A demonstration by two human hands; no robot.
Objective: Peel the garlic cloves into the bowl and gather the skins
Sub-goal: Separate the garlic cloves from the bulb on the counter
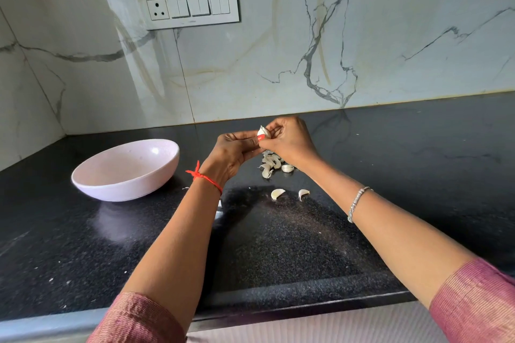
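Note:
Both hands meet above the black counter and pinch one white garlic clove (263,132) between their fingertips. My left hand (235,151) holds it from the left, my right hand (289,140) from the right. Under the hands lies a small heap of unpeeled cloves (271,163), partly hidden by my right hand. Two single cloves lie nearer me, one (277,193) beside the other (303,194). The pale pink bowl (92,175) stands to the left with nothing visible inside it.
The black granite counter (306,245) ends in a rounded front edge near me. A marble wall runs behind and along the left corner, carrying a switch panel (192,6). A tiny skin scrap (185,188) lies by the bowl.

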